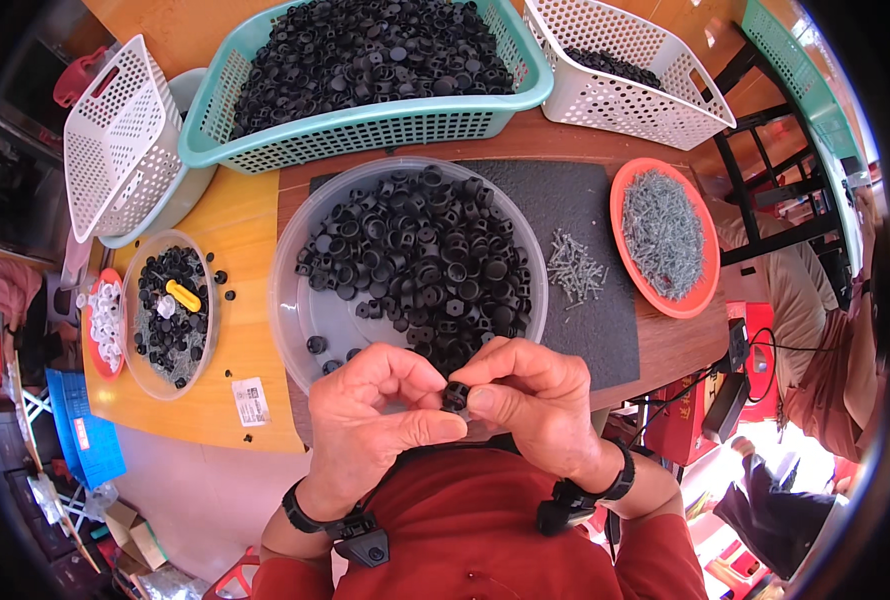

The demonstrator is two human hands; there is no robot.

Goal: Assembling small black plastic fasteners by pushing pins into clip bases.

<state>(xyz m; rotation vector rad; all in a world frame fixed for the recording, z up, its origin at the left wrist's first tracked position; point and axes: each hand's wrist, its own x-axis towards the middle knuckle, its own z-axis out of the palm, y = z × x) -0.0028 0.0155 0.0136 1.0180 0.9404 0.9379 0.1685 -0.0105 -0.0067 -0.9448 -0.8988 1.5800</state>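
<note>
A small round black plastic part [455,397] is held up in front of my chest, over the near rim of a wide clear basin [295,345]. My right hand [535,400] pinches it between thumb and index finger. From the other side, the thumb and bent index finger of my left hand [380,405] close around it, with the fingertips at its edge. Many similar black parts [425,260] fill much of the basin, heaped toward its right side. Whether a screw sits in the held part cannot be made out.
Behind the basin stands a teal basket [365,130] heaped with black parts, between two white baskets [115,150] [625,100]. Loose screws [575,268] lie on a dark mat [605,350], beside an orange plate [710,270] of screws. At left, a clear bowl [180,385] holds mixed parts and a yellow-handled tool [183,296].
</note>
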